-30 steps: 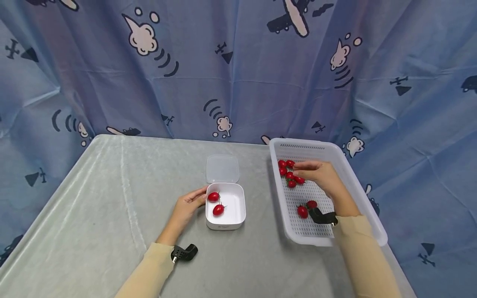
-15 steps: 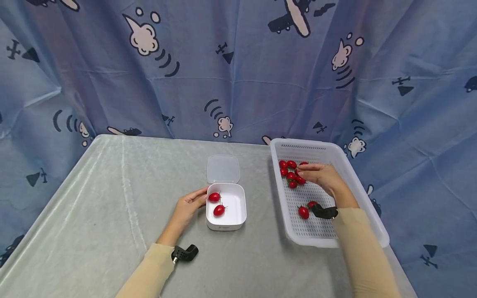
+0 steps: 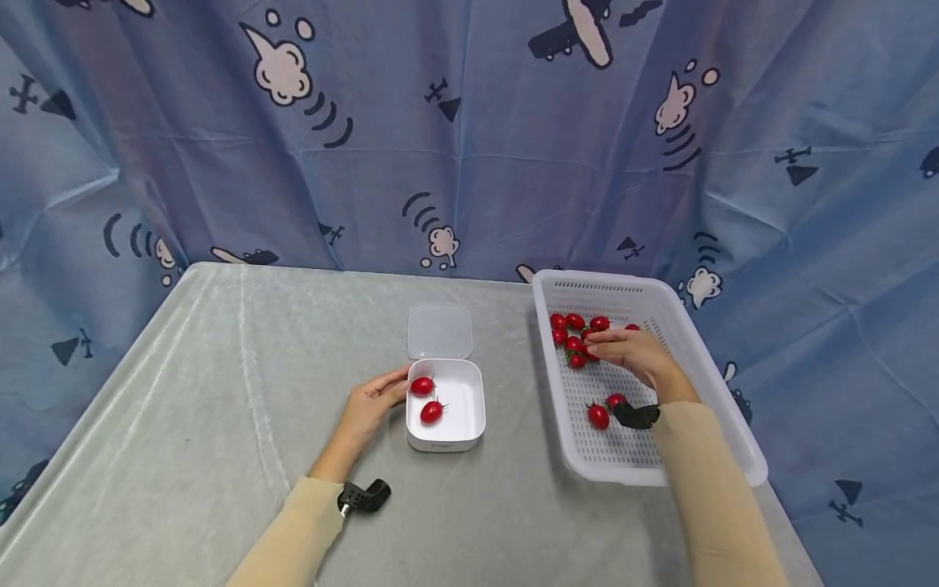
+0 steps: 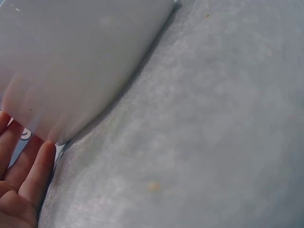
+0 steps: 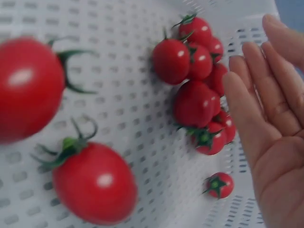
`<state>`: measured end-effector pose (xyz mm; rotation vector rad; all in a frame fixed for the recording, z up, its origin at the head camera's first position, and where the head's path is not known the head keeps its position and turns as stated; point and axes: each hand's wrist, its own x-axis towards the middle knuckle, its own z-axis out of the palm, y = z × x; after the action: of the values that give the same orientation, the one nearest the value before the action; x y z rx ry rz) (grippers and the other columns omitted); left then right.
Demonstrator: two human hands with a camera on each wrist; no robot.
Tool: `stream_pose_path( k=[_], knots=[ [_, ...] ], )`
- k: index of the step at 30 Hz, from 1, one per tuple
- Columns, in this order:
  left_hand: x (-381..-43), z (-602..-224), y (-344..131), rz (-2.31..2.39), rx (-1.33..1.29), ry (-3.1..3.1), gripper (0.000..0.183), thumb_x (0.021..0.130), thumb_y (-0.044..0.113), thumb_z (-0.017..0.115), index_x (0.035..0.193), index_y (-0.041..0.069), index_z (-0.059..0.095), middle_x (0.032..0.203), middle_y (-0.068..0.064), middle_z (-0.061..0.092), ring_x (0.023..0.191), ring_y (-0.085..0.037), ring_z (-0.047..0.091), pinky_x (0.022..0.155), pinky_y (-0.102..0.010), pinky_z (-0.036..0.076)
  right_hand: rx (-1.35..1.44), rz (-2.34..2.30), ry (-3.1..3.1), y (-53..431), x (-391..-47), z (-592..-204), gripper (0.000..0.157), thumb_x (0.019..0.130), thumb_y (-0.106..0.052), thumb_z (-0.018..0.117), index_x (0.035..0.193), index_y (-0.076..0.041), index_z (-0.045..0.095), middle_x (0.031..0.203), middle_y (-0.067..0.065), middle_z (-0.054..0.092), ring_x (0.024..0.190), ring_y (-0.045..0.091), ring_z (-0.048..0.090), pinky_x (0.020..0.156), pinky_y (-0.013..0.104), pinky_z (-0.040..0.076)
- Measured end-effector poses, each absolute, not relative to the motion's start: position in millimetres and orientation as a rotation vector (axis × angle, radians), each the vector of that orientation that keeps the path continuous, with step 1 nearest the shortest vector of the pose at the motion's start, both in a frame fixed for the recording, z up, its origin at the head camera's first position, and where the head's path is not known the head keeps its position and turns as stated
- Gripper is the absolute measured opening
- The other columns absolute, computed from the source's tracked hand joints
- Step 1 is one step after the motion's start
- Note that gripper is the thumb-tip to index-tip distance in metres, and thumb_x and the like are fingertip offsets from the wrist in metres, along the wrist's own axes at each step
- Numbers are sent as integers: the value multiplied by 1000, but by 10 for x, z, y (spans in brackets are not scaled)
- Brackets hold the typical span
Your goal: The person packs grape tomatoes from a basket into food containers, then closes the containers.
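My left hand [image 3: 376,401] touches the left wall of a small white square box [image 3: 462,408] with its fingertips. In the left wrist view those fingers [image 4: 38,175] lie fairly straight against the box's side. Two cherry tomatoes [image 3: 431,412] lie in the box. My right hand [image 3: 637,359] hovers inside a white perforated basket, fingertips beside a cluster of cherry tomatoes [image 3: 574,344]. Seen from the right wrist, its fingers [image 5: 247,104] are extended and hold nothing. Two more tomatoes [image 5: 95,183] lie nearer the wrist, and a single tomato [image 5: 220,185] sits apart from the cluster.
The white basket [image 3: 553,399] stands at the right of the cloth-covered table [image 3: 183,408]. A translucent lid [image 3: 440,330] lies just behind the box. A blue patterned curtain [image 3: 367,163] hangs behind the table.
My right hand has shifted slightly right and nearer, uncovering more tomatoes, including one to the right behind its fingers. The left hand and the box have stayed put.
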<state>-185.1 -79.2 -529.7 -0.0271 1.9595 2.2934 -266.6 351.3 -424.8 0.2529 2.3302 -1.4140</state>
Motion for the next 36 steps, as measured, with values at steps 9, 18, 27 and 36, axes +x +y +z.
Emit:
stream_pose_path(
  k=[9,18,27,36],
  knots=[
    [-1853,-5302,-781,2302,-20,1968,41,95,11,66,133,-4,60,133,-23,62,102,1,67,91,-19,55,241,-1401,2331,3575,-2716,-4375,65,92,-36,71,145,-5,49,124,-9,64,117,8,61,118,49,37],
    [-1860,-5315,-794,2303,-27,1960,41,95,12,66,133,-3,60,133,-22,62,101,0,68,91,-19,55,186,-1344,2366,3509,-2729,-4430,59,93,-28,70,143,-3,51,136,8,65,140,36,46,118,55,35],
    [-1864,-5331,-796,2303,-31,1947,41,95,12,66,133,-3,60,134,-22,62,103,0,67,92,-19,55,216,-1282,2396,3438,-2716,-4478,53,87,-28,76,133,-6,62,124,2,72,138,34,46,118,63,29],
    [-1852,-5303,-788,2296,-10,1973,41,95,11,66,133,-4,60,133,-23,62,103,1,67,91,-18,55,168,-1194,2406,3417,-2712,-4516,49,87,-22,76,130,-3,64,130,12,68,133,34,49,117,59,33]
  ],
)
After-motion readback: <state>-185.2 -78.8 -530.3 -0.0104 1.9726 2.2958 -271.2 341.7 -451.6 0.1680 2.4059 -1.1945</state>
